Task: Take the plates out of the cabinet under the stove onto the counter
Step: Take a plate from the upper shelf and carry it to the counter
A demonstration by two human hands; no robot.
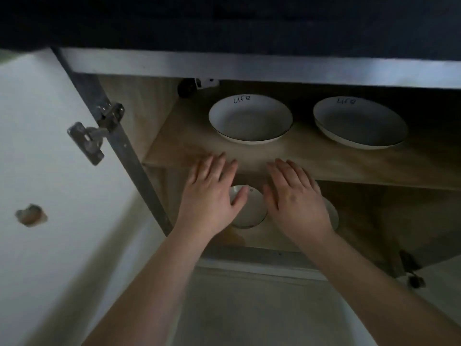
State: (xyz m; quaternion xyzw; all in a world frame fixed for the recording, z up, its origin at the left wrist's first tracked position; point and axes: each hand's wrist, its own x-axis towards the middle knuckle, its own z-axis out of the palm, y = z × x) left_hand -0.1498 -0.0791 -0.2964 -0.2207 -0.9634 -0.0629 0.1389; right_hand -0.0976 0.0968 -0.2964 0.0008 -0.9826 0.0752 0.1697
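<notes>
Sitting on the upper shelf (189,143) are two white dark-rimmed plates, left plate (250,117) and right plate (359,122). Left hand (209,196) and right hand (296,198) are hovering near, fingers straight, gripping nothing.

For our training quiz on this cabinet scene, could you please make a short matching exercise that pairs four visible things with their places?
Things:
1. left plate
2. right plate
3. small dish
4. hinge

Places:
A. lower shelf, between the two hands
B. upper shelf, nearer the open door
C. on the open door's inner edge
D. upper shelf, far from the open door

Pairs: 1-B, 2-D, 3-A, 4-C
</notes>
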